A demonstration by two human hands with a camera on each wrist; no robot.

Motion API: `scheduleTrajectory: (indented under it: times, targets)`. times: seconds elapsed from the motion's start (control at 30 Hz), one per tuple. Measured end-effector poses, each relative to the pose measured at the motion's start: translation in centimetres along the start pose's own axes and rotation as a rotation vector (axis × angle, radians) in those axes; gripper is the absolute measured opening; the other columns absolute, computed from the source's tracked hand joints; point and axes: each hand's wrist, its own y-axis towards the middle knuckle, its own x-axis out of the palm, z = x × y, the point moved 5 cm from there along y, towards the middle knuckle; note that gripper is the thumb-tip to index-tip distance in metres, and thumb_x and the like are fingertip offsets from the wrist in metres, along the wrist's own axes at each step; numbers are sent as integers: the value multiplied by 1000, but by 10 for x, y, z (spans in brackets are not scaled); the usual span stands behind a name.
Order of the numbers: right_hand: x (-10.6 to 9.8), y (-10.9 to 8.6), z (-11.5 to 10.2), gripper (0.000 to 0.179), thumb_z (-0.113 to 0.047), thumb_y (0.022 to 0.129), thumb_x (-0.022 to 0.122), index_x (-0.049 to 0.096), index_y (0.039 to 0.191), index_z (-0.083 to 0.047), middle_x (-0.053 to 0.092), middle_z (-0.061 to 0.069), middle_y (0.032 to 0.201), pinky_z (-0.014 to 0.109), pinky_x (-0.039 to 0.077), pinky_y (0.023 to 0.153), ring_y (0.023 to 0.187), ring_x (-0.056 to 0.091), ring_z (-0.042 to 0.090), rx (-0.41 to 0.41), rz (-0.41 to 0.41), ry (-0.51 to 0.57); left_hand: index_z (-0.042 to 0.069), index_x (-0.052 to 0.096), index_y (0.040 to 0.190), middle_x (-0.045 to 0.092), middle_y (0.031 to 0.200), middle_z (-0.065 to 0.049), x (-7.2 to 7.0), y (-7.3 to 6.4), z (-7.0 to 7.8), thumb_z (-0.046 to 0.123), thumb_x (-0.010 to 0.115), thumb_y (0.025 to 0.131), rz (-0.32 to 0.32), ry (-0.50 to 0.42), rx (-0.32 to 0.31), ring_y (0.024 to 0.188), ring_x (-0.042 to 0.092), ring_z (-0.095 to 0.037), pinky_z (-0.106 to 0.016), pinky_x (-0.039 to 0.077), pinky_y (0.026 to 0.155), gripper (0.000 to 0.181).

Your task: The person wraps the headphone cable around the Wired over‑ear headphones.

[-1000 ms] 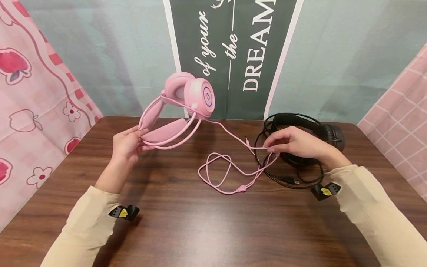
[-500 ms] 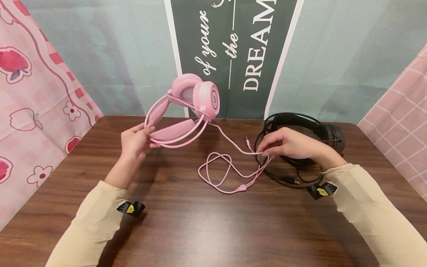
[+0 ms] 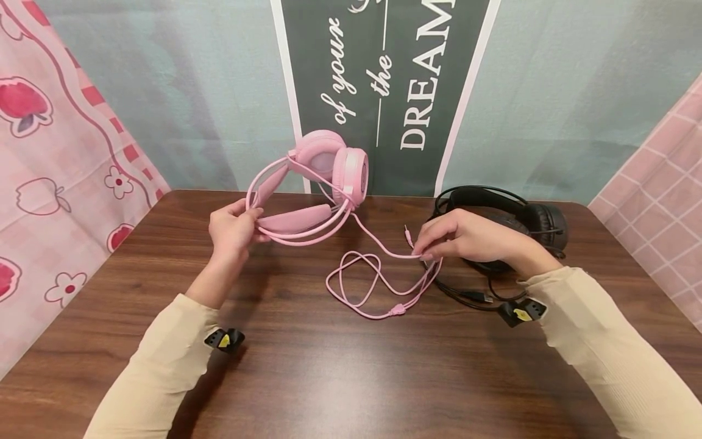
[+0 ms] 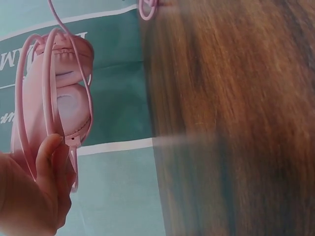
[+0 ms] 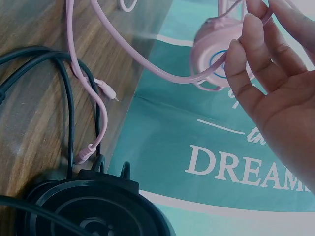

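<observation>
My left hand [image 3: 233,230] grips the pink headphones [image 3: 301,219] by the headband, holding them tilted above the table with the ear cups pointing to the back right. The left wrist view shows the thumb over the thin band rods and the two ear cups [image 4: 74,105] beyond. My right hand [image 3: 466,235] pinches the pink cable [image 3: 378,241] between thumb and fingertips, a short way from the ear cup. From there the cable falls in loops to the table, with a splitter [image 3: 397,310] lying on the wood. A pink audio plug [image 5: 106,89] lies near black cables in the right wrist view.
Black headphones [image 3: 543,222] lie at the back right, partly behind my right hand, with their black cable and USB plug [image 3: 481,297] beside them. The brown wooden table [image 3: 340,378] ends at a fabric backdrop [image 3: 219,91]. Patterned cloth hangs on both sides.
The pink headphones in my left hand have moved right and slightly down, turning a little. My right hand has shifted left with the pinched cable, and the cable between the hands sags more.
</observation>
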Motion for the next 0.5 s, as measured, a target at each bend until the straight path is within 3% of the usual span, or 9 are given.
scheduleTrajectory:
  times: [0.27,0.5]
  targets:
    - [-9,5,-6,19,7,78,65,71,91,-7,66,1,87,22,51,63,77,57,12,-24,111,-25,-2,61,116,54,59,-2,3,-5,5,1,58,82,6,257,136,38,55,-7,-27,52,42,33]
    - [-20,5,-8,15,5,77,68,72,88,-5,65,-3,78,21,46,48,59,56,14,20,272,-90,3,64,114,60,62,-10,6,-13,15,8,60,82,6,473,256,35,53,-6,-27,51,39,33]
